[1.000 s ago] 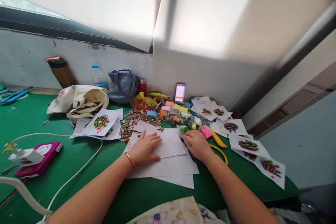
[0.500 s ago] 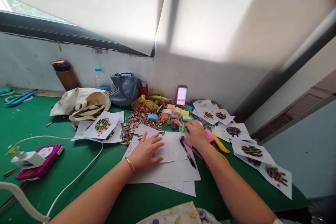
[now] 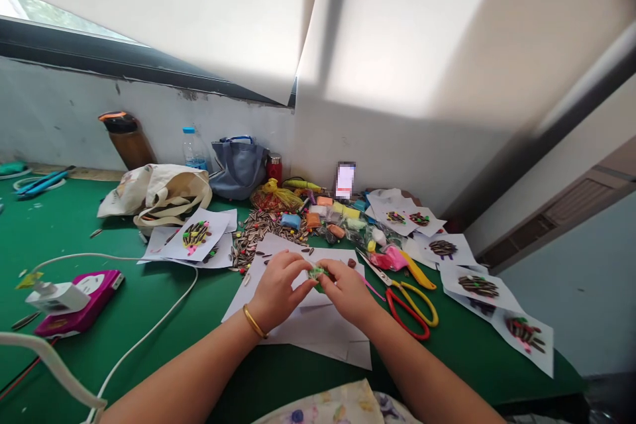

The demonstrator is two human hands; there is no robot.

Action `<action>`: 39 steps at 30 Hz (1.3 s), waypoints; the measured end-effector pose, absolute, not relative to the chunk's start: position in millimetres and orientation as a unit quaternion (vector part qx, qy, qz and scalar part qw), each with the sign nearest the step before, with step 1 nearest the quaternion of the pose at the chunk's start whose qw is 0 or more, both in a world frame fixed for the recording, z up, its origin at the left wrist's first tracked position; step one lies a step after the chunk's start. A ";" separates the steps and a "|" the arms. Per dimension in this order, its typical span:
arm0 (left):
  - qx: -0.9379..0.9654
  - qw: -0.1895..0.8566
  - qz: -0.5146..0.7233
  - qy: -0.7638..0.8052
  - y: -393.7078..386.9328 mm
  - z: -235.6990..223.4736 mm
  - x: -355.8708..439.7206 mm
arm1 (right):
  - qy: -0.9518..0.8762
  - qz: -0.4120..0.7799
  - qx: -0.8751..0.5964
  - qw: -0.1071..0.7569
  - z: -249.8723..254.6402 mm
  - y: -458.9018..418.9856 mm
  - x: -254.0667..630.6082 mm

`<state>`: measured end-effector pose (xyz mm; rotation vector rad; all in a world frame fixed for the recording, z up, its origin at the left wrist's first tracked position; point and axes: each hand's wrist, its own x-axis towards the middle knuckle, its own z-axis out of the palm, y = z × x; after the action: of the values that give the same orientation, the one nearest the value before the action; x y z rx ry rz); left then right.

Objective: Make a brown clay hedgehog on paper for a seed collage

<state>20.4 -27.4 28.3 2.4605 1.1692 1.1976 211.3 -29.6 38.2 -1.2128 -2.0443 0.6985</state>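
Left hand (image 3: 279,289) and right hand (image 3: 350,293) pinched one small green packet (image 3: 317,272) above near papers (image 3: 298,330), apparently working it open, next move likely calling for steady fingertips.

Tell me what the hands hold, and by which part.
The left hand and right hand pinch a small green packet from its left and right sides; the exact grip is partly hidden.

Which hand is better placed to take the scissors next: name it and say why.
Right hand, probably: the scissors lie on its side, close to it; the left hand is farther. Both hold the green packet.
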 end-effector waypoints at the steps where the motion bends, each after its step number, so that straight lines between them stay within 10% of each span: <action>1: 0.826 0.082 0.400 0.388 -28.0 28.8 21.4 | -0.781 0.272 -0.457 0.328 36.9 -30.4 210.2; 10: 0.835 0.059 0.398 0.376 -30.4 36.5 24.8 | -0.766 0.349 -0.418 0.343 26.5 -31.0 205.2; 18: 0.790 0.066 0.440 0.423 -14.8 29.3 11.5 | -0.809 0.134 -0.510 0.261 21.0 37.8 240.1; 31: 0.881 0.164 0.139 0.421 -11.3 7.9 10.6 | -0.786 0.044 -0.604 0.126 8.6 30.5 299.7; 39: 0.884 0.161 0.133 0.418 -11.4 2.6 9.9 | -0.741 0.025 -0.644 0.186 12.3 14.5 278.8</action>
<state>9.9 -11.4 2.6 2.5249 1.1936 0.3799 278.8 14.5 12.3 -1.8151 -2.0877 0.0712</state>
